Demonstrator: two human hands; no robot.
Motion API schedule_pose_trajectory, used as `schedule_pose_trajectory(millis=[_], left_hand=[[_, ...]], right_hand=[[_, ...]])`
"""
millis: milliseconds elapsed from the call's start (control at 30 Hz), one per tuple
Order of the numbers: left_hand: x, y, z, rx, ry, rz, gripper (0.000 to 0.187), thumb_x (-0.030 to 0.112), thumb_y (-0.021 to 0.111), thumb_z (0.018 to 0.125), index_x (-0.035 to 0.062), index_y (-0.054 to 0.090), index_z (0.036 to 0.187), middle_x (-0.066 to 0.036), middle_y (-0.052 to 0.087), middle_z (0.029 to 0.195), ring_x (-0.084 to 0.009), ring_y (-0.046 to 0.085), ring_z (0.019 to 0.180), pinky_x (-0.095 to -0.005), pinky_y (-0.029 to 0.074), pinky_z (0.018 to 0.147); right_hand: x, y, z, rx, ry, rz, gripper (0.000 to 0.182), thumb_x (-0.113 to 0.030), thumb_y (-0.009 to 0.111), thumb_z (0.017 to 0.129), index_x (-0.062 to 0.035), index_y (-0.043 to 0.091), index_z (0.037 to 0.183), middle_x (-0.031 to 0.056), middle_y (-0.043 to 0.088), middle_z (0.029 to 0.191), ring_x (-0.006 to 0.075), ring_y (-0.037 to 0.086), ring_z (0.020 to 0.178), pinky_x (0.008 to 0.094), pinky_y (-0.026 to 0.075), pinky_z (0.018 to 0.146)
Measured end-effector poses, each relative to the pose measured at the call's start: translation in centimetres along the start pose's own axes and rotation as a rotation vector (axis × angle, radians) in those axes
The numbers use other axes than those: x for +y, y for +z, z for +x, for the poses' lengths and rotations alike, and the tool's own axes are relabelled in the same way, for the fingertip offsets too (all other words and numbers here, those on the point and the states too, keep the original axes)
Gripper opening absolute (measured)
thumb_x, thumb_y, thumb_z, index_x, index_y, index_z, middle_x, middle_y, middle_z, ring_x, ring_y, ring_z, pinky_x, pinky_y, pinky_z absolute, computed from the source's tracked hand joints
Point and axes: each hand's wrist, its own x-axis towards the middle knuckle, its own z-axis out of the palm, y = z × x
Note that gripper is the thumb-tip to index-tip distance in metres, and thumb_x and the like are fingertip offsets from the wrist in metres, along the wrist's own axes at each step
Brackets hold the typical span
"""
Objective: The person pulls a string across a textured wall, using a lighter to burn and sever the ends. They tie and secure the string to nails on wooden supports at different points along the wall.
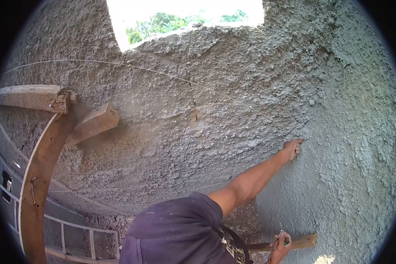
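My left hand (pixel 293 150) touches the rough plastered wall (pixel 215 127) near its inside corner at the right, with the arm stretched out. Its fingers are curled, with one digit extended along the surface; anything inside them is hidden. Low in the view, my right hand (pixel 280 248) is closed around a small object with a green part, too small to make out. A wooden beam (pixel 304 241) lies beside and behind that hand. My dark-sleeved left shoulder and part of my shirt cover the bottom middle.
A curved-looking plank (pixel 39 176) and wood blocks (pixel 94 124) stand at the left. Below them is a ladder-like metal frame (pixel 77 229). A thin string (pixel 163 72) crosses the wall under a bright window opening (pixel 185 20). Rubble lies below the wall.
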Motion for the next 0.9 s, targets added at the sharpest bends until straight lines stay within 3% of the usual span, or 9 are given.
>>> schedule_pose_trajectory(millis=[67,300,400,467,500,567,667,733,900], left_hand=[[0.1,-0.1,0.3,-0.009,-0.032,0.026,0.016,0.016,0.06,0.093,0.0002,0.06,0.092,0.006,0.031,0.059,-0.0068,0.027,0.046,-0.0236,0.025,0.039],[0.0,0.0,-0.2,-0.014,0.028,0.11,0.022,0.021,0.057,0.096,-0.0004,0.06,0.095,0.006,0.029,0.059,-0.0064,0.028,0.046,-0.023,0.023,0.039],[0.4,-0.2,0.1,-0.038,0.015,0.12,0.021,0.021,0.059,0.095,0.0,0.06,0.098,0.007,0.029,0.059,-0.0058,0.027,0.045,-0.0224,0.023,0.039],[1.0,-0.9,0.6,-0.099,-0.027,0.098,0.008,0.012,0.064,0.087,0.0047,0.062,0.084,0.007,0.032,0.057,-0.0063,0.028,0.045,-0.0226,0.024,0.037],[2.0,0.2,-1.6,-0.063,-0.028,0.099,0.011,0.01,0.064,0.086,0.0075,0.058,0.076,0.007,0.03,0.054,-0.0059,0.026,0.041,-0.0222,0.023,0.035],[2.0,-2.1,2.1,-0.167,-0.133,0.121,0.024,0.014,0.065,0.084,0.0138,0.049,0.066,0.006,0.027,0.047,-0.0068,0.024,0.033,-0.025,0.02,0.03],[3.0,-0.5,-0.2,-0.123,-0.143,0.14,0.014,0.017,0.06,0.088,0.0047,0.054,0.09,0.004,0.037,0.054,-0.0085,0.023,0.038,-0.0226,0.023,0.034],[2.9,-0.1,-0.4,-0.089,-0.101,0.12,0.021,0.019,0.059,0.092,-0.0012,0.056,0.097,0.005,0.023,0.047,-0.0082,0.02,0.036,-0.0234,0.02,0.033],[2.6,0.1,-0.8,-0.073,-0.09,0.132,0.023,0.02,0.06,0.091,-0.001,0.056,0.1,0.006,0.023,0.048,-0.0078,0.022,0.037,-0.0236,0.02,0.034]], right_hand=[[0.1,-0.5,0.3,-0.054,-0.022,-0.051,0.029,-0.026,0.067,0.09,0.0004,0.066,0.102,0.0032,0.062,0.081,0.0085,0.048,0.063,0.024,0.04,0.056],[-1.4,-1.0,1.4,-0.064,-0.099,-0.046,0.027,-0.025,0.067,0.09,0.0015,0.067,0.098,0.0036,0.064,0.079,0.0084,0.049,0.061,0.0243,0.04,0.054],[-2.4,-0.9,1.1,-0.072,-0.101,-0.03,0.02,-0.019,0.064,0.09,-0.0001,0.067,0.093,0.0041,0.063,0.079,0.011,0.053,0.066,0.0265,0.044,0.06],[-2.8,0.0,0.9,0.039,-0.077,-0.001,0.026,-0.023,0.067,0.089,0.0023,0.062,0.092,0.0078,0.06,0.071,0.006,0.041,0.047,0.0251,0.041,0.042],[-2.6,-0.3,1.2,0.006,-0.083,0.028,0.026,-0.023,0.067,0.089,0.0023,0.062,0.092,0.0082,0.061,0.072,0.0057,0.042,0.047,0.0246,0.041,0.042],[-1.9,-0.6,0.4,0.002,-0.065,0.062,0.026,-0.024,0.067,0.089,0.0021,0.063,0.093,0.0084,0.062,0.073,0.0056,0.042,0.048,0.0238,0.042,0.044],[-2.6,-0.7,0.0,0.009,-0.024,0.086,0.028,-0.025,0.068,0.088,0.0015,0.063,0.094,0.007,0.063,0.073,0.0066,0.045,0.049,0.0228,0.042,0.047],[-3.2,-0.3,0.0,0.038,-0.041,0.059,0.029,-0.026,0.068,0.088,0.0015,0.064,0.094,0.0068,0.063,0.073,0.0069,0.046,0.049,0.0228,0.041,0.047],[-6.5,2.6,1.4,0.084,-0.167,-0.052,0.027,-0.026,0.066,0.09,0.0005,0.066,0.093,0.0056,0.064,0.074,0.007,0.049,0.051,0.0225,0.041,0.047]])
